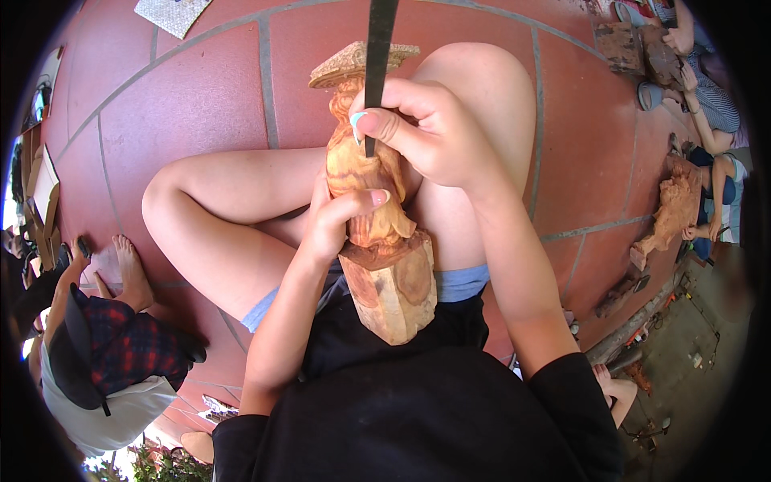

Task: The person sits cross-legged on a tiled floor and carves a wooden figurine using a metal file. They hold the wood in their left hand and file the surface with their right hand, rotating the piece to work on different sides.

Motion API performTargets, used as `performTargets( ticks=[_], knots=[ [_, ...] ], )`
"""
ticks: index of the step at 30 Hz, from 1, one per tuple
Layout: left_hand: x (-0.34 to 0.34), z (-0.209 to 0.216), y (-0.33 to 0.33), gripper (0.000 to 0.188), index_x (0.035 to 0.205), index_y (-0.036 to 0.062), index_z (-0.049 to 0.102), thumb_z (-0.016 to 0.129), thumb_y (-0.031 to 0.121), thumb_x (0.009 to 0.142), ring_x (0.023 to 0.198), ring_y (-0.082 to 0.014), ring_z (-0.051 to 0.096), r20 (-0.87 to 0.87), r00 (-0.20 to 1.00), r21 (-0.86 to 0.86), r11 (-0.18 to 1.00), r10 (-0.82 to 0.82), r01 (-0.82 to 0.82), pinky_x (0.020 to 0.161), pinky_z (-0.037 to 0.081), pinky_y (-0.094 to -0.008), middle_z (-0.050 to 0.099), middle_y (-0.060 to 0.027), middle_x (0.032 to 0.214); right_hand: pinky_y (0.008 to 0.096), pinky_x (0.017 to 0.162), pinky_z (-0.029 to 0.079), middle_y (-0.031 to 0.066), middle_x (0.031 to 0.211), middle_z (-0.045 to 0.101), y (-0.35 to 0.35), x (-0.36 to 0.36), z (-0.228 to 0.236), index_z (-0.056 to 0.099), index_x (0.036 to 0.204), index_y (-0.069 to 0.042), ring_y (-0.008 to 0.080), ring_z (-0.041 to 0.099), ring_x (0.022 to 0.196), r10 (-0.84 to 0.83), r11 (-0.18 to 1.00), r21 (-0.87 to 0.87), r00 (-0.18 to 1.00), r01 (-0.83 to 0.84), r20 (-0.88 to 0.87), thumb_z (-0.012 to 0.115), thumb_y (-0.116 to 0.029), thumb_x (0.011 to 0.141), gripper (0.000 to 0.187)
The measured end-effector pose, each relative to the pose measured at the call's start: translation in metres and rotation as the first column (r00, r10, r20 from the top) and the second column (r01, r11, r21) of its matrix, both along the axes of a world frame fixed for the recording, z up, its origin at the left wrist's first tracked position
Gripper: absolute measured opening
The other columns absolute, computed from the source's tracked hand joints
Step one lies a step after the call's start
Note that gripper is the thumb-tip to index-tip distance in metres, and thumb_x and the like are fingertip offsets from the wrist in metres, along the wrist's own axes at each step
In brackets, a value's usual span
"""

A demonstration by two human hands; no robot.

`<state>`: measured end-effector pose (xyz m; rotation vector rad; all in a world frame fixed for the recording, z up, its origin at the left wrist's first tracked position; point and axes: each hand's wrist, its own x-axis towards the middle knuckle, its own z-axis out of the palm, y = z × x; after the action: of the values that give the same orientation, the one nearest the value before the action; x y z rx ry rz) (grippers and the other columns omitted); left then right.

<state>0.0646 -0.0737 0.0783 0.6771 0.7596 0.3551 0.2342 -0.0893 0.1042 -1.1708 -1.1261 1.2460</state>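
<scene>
A carved wooden figure (369, 217) with orange-brown streaked grain lies across my lap, its wide flat top away from me. Its thick, rough-cut base (391, 293) rests against my black shirt. My left hand (337, 217) is wrapped round the figure's lower part from the left, thumb across the front. Above it, my right hand (418, 128) pinches a long, flat, dark bar-shaped tool (379, 48) between thumb and fingers. The tool's near end meets the middle of the carving; its far end runs out of view at the top.
I sit cross-legged on red floor tiles (201, 96). A person in a dark cap (80, 353) sits at the lower left, near cardboard boxes (44, 189). At the right, other people handle large wooden pieces (671, 205). A light woven mat (173, 12) lies at the top left.
</scene>
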Motion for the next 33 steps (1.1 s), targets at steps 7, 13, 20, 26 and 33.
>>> performTargets(
  ticks=[7,13,20,26,33],
  knots=[
    [0.0001,0.0020,0.0010,0.051,0.113,-0.0024,0.049,0.062,0.010,0.065,0.087,-0.0160,0.058,0.006,1.000,0.006,1.000,-0.013,0.013,0.080,0.046,-0.0284,0.060,-0.0081,0.096,0.0212,0.067,0.043,0.0011,0.079,0.060,0.0030,-0.0041,-0.0012,0.061,0.092,0.002,0.0071,0.053,0.074,-0.095,0.995,0.038,0.995,0.095,-0.013,0.059,-0.012,0.090,0.014],
    [0.0004,0.0020,0.0012,0.052,0.115,-0.0024,0.048,0.063,0.008,0.066,0.088,-0.0163,0.058,-0.012,1.000,0.005,1.000,-0.016,0.016,0.081,0.046,-0.0286,0.060,-0.0081,0.097,0.0212,0.067,0.043,0.0011,0.079,0.060,0.0027,-0.0027,0.0037,0.061,0.093,0.001,0.0068,0.052,0.074,-0.066,0.997,0.030,0.996,0.064,0.064,0.058,-0.011,0.091,0.013],
    [0.0013,0.0032,0.0017,0.054,0.117,-0.0025,0.047,0.063,0.007,0.067,0.090,-0.0162,0.057,-0.010,1.000,0.026,0.999,-0.027,0.028,0.083,0.045,-0.0290,0.060,-0.0082,0.100,0.0209,0.065,0.043,0.0011,0.079,0.059,0.0015,-0.0035,0.0027,0.061,0.093,0.002,0.0067,0.052,0.072,-0.107,0.993,0.050,0.994,0.106,0.021,0.058,-0.010,0.091,0.012],
    [0.0023,0.0051,0.0026,0.055,0.118,-0.0023,0.046,0.063,0.007,0.067,0.092,-0.0157,0.056,-0.006,1.000,0.019,0.999,-0.028,0.028,0.084,0.045,-0.0289,0.058,-0.0076,0.102,0.0209,0.064,0.043,0.0009,0.078,0.059,0.0040,-0.0031,-0.0010,0.061,0.091,0.001,0.0062,0.052,0.071,-0.141,0.989,0.053,0.981,0.135,0.134,0.057,-0.010,0.091,0.012],
    [0.0008,0.0040,0.0036,0.054,0.117,-0.0019,0.046,0.063,0.006,0.067,0.091,-0.0148,0.056,-0.011,0.999,0.041,0.998,-0.038,0.039,0.082,0.045,-0.0284,0.059,-0.0069,0.100,0.0183,0.053,0.039,0.0007,0.076,0.058,0.0039,-0.0032,0.0004,0.061,0.091,0.000,0.0025,0.047,0.060,-0.129,0.992,0.030,0.977,0.125,0.172,0.057,-0.012,0.091,0.012]
  ],
)
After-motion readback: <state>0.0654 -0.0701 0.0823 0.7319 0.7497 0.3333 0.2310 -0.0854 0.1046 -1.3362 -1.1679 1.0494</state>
